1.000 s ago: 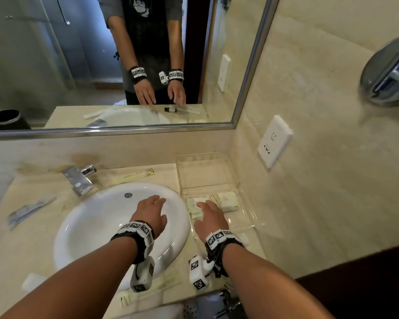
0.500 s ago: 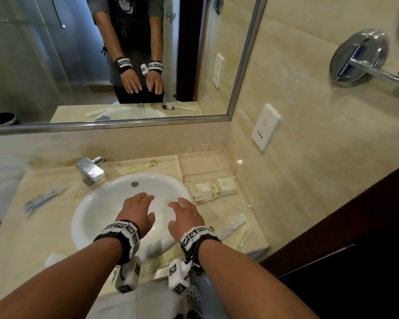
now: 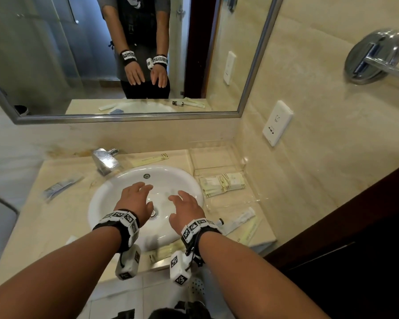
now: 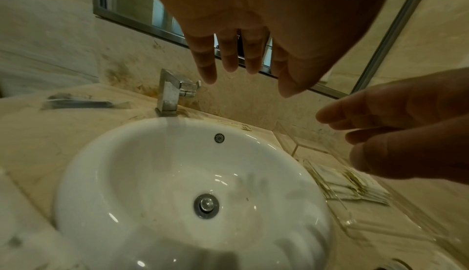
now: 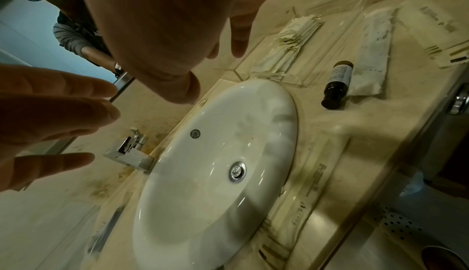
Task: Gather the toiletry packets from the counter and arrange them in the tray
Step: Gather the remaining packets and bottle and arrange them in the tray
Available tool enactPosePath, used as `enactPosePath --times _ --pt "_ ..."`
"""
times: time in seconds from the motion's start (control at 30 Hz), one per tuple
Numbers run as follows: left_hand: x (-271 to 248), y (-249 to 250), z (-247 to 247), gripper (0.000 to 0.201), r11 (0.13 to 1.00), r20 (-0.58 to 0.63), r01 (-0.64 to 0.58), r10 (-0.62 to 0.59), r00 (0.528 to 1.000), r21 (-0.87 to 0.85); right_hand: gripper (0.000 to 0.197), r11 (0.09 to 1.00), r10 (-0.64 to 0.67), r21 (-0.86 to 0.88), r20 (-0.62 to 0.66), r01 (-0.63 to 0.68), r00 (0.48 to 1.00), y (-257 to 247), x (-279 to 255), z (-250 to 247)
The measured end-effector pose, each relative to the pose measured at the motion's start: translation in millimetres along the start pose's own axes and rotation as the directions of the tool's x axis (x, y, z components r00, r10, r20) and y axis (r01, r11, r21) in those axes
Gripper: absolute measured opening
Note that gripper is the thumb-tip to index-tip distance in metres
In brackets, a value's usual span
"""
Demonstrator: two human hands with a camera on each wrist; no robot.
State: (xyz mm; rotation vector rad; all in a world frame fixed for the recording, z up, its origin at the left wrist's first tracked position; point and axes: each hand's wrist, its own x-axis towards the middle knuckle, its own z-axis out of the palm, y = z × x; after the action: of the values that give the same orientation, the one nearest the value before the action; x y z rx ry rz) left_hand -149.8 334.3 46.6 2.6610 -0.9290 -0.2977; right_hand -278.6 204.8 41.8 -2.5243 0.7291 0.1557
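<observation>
Both the left hand (image 3: pixel 134 201) and right hand (image 3: pixel 187 209) hover empty, fingers loose, over the round white ceramic basin (image 3: pixel 115 192). Cream paper packets (image 3: pixel 221 184) lie in the clear acrylic tray (image 3: pixel 217 155). Only the right wrist view shows the small dark bottle (image 5: pixel 336 85) whole.

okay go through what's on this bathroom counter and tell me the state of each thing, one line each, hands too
left hand: open, empty, above the sink.
right hand: open, empty, above the sink.
sink: no water visible.
faucet: no water running.
tray: front part holds a few packets, back part shows none.
packets in tray: lying flat, overlapping.
dark bottle: lying on its side, outside the tray.
long packet behind sink: flat on the counter.
</observation>
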Motion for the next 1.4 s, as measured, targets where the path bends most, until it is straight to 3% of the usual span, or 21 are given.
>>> enactPosePath --times 0.37,0.6,0.73,0.9,1.1,1.4 --pt "-14 -52 -33 0.052 0.993 -0.025 0.12 -0.12 0.992 -0.012 0.059 0.995 -0.047 -0.087 0.003 0.047 0.999 -26 15 -2" --pt "-35 -100 -56 0.023 0.968 -0.016 0.25 -0.251 0.968 -0.013 0.061 0.981 -0.092 -0.165 0.049 0.099 0.995 -33 23 10" --pt "-48 -121 -59 0.021 0.949 -0.023 0.314 -0.313 0.949 0.019 0.061 0.967 -0.097 -0.23 0.079 0.113 0.992 -20 22 16" --pt "-56 -130 -45 0.031 0.928 0.011 0.373 -0.373 0.928 0.013 0.061 0.957 0.006 -0.29 0.09 0.02 0.996 19 17 13" --pt "-52 -116 -17 0.05 0.957 0.142 0.282 -0.289 0.947 0.064 0.063 0.946 0.124 -0.311 0.096 -0.088 0.988 73 0 11" --pt "-31 -83 18 0.048 0.985 0.201 0.145 -0.16 0.966 0.088 0.063 0.93 0.245 -0.309 0.113 -0.2 0.963 130 -21 14"
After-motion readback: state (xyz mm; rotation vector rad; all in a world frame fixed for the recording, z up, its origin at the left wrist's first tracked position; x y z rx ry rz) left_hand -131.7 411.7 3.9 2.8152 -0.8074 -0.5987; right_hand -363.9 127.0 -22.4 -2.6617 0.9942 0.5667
